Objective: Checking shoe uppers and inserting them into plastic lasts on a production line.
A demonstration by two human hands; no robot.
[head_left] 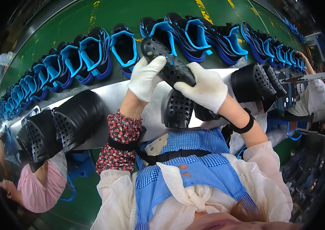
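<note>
Both gloved hands grip one black perforated clog point(166, 63): the left hand point(145, 76) clasps its toe, the right hand point(204, 88) its heel. It hangs above another clog point(177, 109) on the steel bench point(112, 97), beside the row of blue shoes point(93, 51).

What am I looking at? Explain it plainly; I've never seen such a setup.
There is no machine here, only a person's two hands in white gloves. The single picture comes from a camera on that person's head, looking down, so chest and forearms fill the lower edge. The left hand and right hand together hold a black perforated shoe part. A second such part sits below, by the metal shelf. Stacks of them stand at left and right. Beyond, a green belt carries blue-and-black shoes.
</note>
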